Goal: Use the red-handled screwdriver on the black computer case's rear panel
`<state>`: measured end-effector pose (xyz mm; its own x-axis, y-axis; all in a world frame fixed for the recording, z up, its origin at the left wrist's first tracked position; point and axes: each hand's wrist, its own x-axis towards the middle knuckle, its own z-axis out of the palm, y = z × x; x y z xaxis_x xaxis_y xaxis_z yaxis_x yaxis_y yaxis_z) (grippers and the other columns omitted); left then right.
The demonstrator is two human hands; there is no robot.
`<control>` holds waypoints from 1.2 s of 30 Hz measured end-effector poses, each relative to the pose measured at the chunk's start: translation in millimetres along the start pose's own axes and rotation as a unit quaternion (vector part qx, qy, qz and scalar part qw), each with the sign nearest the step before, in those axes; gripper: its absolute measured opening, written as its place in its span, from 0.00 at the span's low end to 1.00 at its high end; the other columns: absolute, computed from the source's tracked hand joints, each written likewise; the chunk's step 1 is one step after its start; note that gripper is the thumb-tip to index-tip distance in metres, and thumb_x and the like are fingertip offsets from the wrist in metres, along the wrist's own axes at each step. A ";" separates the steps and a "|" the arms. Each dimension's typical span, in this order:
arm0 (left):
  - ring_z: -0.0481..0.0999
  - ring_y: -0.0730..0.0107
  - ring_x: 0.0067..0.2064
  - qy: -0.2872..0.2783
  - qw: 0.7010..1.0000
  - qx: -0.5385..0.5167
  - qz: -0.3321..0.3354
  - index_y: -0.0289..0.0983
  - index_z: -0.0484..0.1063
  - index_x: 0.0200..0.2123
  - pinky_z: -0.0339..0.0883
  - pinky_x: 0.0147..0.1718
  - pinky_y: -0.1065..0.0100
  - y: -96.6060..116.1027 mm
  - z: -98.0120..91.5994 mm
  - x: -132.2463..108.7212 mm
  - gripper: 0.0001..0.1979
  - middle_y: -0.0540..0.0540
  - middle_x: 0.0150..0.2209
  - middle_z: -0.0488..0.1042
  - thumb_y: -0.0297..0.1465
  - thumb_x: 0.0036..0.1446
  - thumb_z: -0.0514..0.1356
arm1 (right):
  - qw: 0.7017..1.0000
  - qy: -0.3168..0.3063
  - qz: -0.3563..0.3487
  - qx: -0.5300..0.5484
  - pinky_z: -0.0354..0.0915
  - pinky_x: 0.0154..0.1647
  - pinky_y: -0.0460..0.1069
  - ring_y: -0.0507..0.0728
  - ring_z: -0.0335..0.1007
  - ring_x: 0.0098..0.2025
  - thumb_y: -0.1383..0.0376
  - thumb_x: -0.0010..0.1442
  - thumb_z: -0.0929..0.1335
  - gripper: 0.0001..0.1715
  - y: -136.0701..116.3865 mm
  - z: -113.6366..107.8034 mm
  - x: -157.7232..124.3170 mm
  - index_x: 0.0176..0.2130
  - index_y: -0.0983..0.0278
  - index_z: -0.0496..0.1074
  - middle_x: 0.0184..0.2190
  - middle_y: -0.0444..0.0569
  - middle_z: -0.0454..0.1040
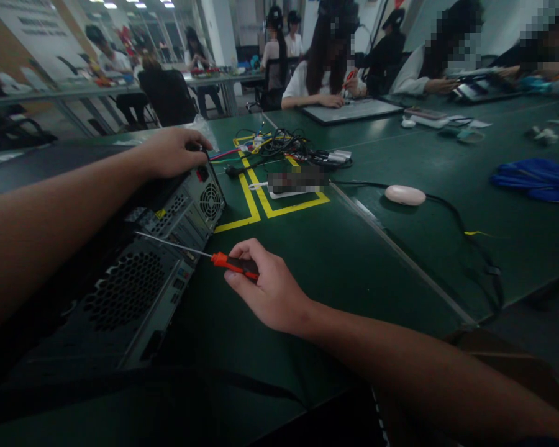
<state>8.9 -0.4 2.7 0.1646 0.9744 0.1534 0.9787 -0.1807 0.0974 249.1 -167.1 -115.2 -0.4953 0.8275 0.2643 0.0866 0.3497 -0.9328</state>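
Observation:
A black desktop computer case [135,292] fills the left side, with its grey back panel of vents and ports turned toward me. My left hand [179,152] lies across its far upper corner, fingers bent over the edge. In my right hand [272,285] is a screwdriver [218,259] with a red and black handle, held by thumb and fingers. Its thin metal shaft crosses in front of the back panel. The tip reaches the panel's upper edge by the vents; whether it sits in a screw cannot be made out.
Beyond the case, a tangle of cables [284,146] lies on the green table [354,261] near yellow tape [291,207]. A pale pink oval object [405,195] and a blue cloth bundle [535,180] are to the right. Several people work across the table, one over a flat panel [354,110].

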 end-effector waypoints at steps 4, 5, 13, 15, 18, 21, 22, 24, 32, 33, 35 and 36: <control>0.77 0.51 0.54 -0.002 1.000 0.004 -0.003 0.30 0.76 0.62 0.67 0.58 0.53 1.8 -0.5 -1.4 0.32 0.36 0.54 0.79 0.41 0.60 0.54 | 1.000 0.005 -0.001 -0.002 0.66 0.42 0.52 0.55 0.71 0.36 0.64 0.66 0.70 0.10 0.9 -0.2 0.6 0.47 0.60 0.68 0.38 0.44 0.75; 0.77 0.51 0.54 -0.002 1.000 0.004 -0.005 0.31 0.76 0.62 0.68 0.58 0.53 2.1 -0.5 -1.6 0.31 0.36 0.54 0.79 0.41 0.60 0.54 | 1.000 0.004 -0.001 -0.001 0.65 0.42 0.52 0.54 0.70 0.36 0.63 0.67 0.70 0.09 0.7 -0.4 0.7 0.47 0.60 0.68 0.38 0.43 0.74; 0.77 0.52 0.54 0.008 1.000 -0.004 0.003 0.30 0.77 0.60 0.67 0.59 0.54 0.4 0.7 -1.3 0.31 0.36 0.53 0.79 0.41 0.59 0.54 | 1.000 0.000 0.007 -0.007 0.64 0.40 0.51 0.54 0.68 0.34 0.62 0.67 0.70 0.09 -2.0 -0.9 -0.3 0.47 0.60 0.69 0.37 0.43 0.74; 0.77 0.53 0.53 0.007 1.000 -0.007 0.008 0.30 0.77 0.60 0.67 0.59 0.54 -0.5 0.8 -1.3 0.31 0.36 0.53 0.79 0.41 0.60 0.54 | 1.000 0.003 0.007 -0.014 0.64 0.40 0.51 0.54 0.68 0.35 0.61 0.67 0.70 0.10 -1.5 -0.6 -0.1 0.47 0.60 0.69 0.38 0.43 0.74; 0.77 0.52 0.53 0.004 1.000 -0.004 0.012 0.30 0.77 0.60 0.67 0.59 0.54 -1.3 0.4 -1.2 0.31 0.35 0.54 0.79 0.41 0.60 0.53 | 1.000 0.006 0.002 -0.021 0.64 0.41 0.51 0.54 0.68 0.35 0.61 0.67 0.70 0.10 -1.0 -0.9 0.2 0.47 0.60 0.69 0.38 0.43 0.74; 0.77 0.52 0.53 -0.003 1.000 0.000 0.007 0.31 0.76 0.60 0.67 0.58 0.54 -1.0 -0.5 -0.9 0.31 0.35 0.54 0.79 0.41 0.60 0.54 | 1.000 0.005 0.000 -0.023 0.64 0.40 0.51 0.55 0.68 0.35 0.59 0.67 0.70 0.10 -1.5 -1.7 0.3 0.46 0.60 0.69 0.37 0.43 0.74; 0.77 0.52 0.52 -0.004 1.000 0.001 0.003 0.31 0.76 0.60 0.67 0.58 0.54 -0.8 -0.8 -0.8 0.31 0.35 0.53 0.79 0.42 0.59 0.54 | 1.000 0.007 -0.001 -0.024 0.64 0.40 0.51 0.55 0.68 0.35 0.59 0.67 0.70 0.10 -1.8 -2.0 0.3 0.46 0.60 0.69 0.37 0.43 0.74; 0.77 0.52 0.51 -0.003 1.000 0.000 -0.002 0.32 0.77 0.60 0.68 0.57 0.54 -0.3 -1.1 -0.7 0.32 0.35 0.53 0.79 0.43 0.59 0.55 | 1.000 0.009 0.000 -0.025 0.65 0.40 0.51 0.55 0.68 0.35 0.59 0.68 0.70 0.10 -2.4 -2.3 0.2 0.46 0.60 0.70 0.38 0.44 0.75; 0.77 0.52 0.52 -0.005 1.000 0.002 0.000 0.31 0.76 0.61 0.68 0.56 0.55 -0.5 -1.4 -0.8 0.33 0.34 0.53 0.79 0.43 0.58 0.54 | 1.000 0.013 0.001 -0.025 0.65 0.41 0.52 0.55 0.68 0.35 0.59 0.67 0.70 0.10 -1.4 -0.9 -0.2 0.46 0.61 0.71 0.38 0.44 0.75; 0.77 0.51 0.52 -0.005 1.000 0.002 0.000 0.31 0.76 0.61 0.68 0.56 0.54 -0.5 -1.5 -0.9 0.33 0.34 0.53 0.79 0.43 0.58 0.54 | 1.000 0.014 0.000 -0.026 0.65 0.42 0.52 0.55 0.68 0.35 0.59 0.68 0.70 0.10 -1.2 -0.9 -0.1 0.46 0.61 0.71 0.38 0.44 0.75; 0.77 0.51 0.51 -0.006 1.000 0.001 0.001 0.31 0.76 0.61 0.68 0.56 0.54 -0.1 -1.6 -1.0 0.33 0.34 0.52 0.79 0.43 0.59 0.54 | 0.999 0.015 -0.005 -0.030 0.65 0.42 0.52 0.55 0.69 0.36 0.58 0.68 0.70 0.10 -1.1 -1.3 0.3 0.46 0.61 0.72 0.39 0.45 0.76; 0.77 0.50 0.52 -0.006 1.000 0.001 0.001 0.31 0.76 0.61 0.68 0.56 0.54 0.3 -1.7 -1.1 0.33 0.34 0.52 0.80 0.42 0.59 0.54 | 0.999 0.016 -0.007 -0.032 0.65 0.43 0.52 0.55 0.69 0.36 0.58 0.68 0.70 0.11 -1.2 -1.6 0.6 0.46 0.61 0.72 0.39 0.45 0.76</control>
<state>8.8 -1.7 4.2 0.1677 0.9755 0.1423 0.9786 -0.1822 0.0960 250.1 -166.3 -113.5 -0.4690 0.8356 0.2861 0.1361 0.3885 -0.9114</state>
